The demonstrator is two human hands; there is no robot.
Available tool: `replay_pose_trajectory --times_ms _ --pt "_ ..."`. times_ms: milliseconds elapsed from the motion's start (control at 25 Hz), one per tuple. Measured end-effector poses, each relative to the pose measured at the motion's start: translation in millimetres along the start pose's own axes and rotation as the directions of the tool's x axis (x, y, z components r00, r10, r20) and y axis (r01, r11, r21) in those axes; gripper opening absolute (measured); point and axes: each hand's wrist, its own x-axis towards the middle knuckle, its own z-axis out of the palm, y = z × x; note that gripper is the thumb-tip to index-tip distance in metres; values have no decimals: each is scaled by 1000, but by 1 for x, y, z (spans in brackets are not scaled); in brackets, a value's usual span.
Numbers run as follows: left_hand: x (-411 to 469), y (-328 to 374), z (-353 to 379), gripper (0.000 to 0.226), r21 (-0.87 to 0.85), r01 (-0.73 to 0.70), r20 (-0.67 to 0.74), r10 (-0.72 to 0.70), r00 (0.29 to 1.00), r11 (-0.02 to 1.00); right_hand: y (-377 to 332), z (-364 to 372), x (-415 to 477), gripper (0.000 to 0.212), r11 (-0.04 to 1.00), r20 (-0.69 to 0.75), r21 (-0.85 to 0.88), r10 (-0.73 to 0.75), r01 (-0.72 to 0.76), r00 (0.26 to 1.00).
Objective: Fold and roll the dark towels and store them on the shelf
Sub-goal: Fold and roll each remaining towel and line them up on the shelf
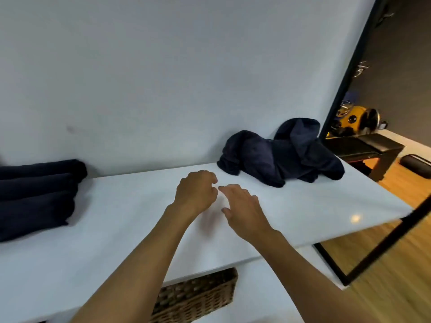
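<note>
A: Lying crumpled at the far right of the white shelf top, against the wall: a heap of dark towels, unfolded.

B: Soft, limp, light by the look. Likely to sag and trail if lifted by the middle. Better pinched at a hem or two corners, then shaken flat.

A: Hard to pick out any corner in those folds, though; too dark to tell.

B: Stacked at the far left, well apart: rolled dark towels, apparently done.

A: Poised between the two, over bare top: left hand, fingers loosely curled, holding nothing. Just beside it, right hand, fingers relaxed, likewise empty.

B: Tucked below: a wicker basket.
</note>
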Motion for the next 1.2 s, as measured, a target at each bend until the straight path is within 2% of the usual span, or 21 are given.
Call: replay_pose_trajectory --times_ms 120,240,320,480,560,680,800,920,1000,1080,1200 --pt "19 64 40 28 -42 -122 68 124 990 992 66 -30 -23 53 984 -29 -29 174 -175 984" --pt "41 109 65 23 40 -246 65 243 968 968 113 -48 -29 51 958 -45 -28 285 -286 958" --pt "61 131 77 23 54 -279 33 278 960 959 141 -55 -24 48 956 -80 -7 292 -294 953" --pt "102 171 92 34 36 -321 -92 323 942 946 187 -75 5 31 965 -316 46 260 -259 912" --pt "121 190 104 38 -43 -248 -78 244 967 968 210 -90 23 29 962 -338 31 265 -271 903" --pt "148 204 118 18 -321 -42 -6 43 999 946 238 -102 45 24 968 -221 -68 221 -241 950" --pt "164 214 108 6 -376 -71 -60 52 997 924 245 -122 63 19 979 -238 -35 188 -201 953" --pt "180 244 62 7 -430 -202 -247 101 964 880 239 -179 92 18 981 -350 118 184 -152 919" --pt "189 268 19 7 -481 -304 -392 108 913 823 229 -231 115 12 950 -395 307 181 -57 901" --pt "194 285 -24 6 -536 -392 -498 95 862 747 212 -277 132 5 837 -390 544 194 55 900" --pt "191 293 -77 20 -664 -455 -513 80 854 594 180 -325 144 9 629 -357 763 221 147 908"
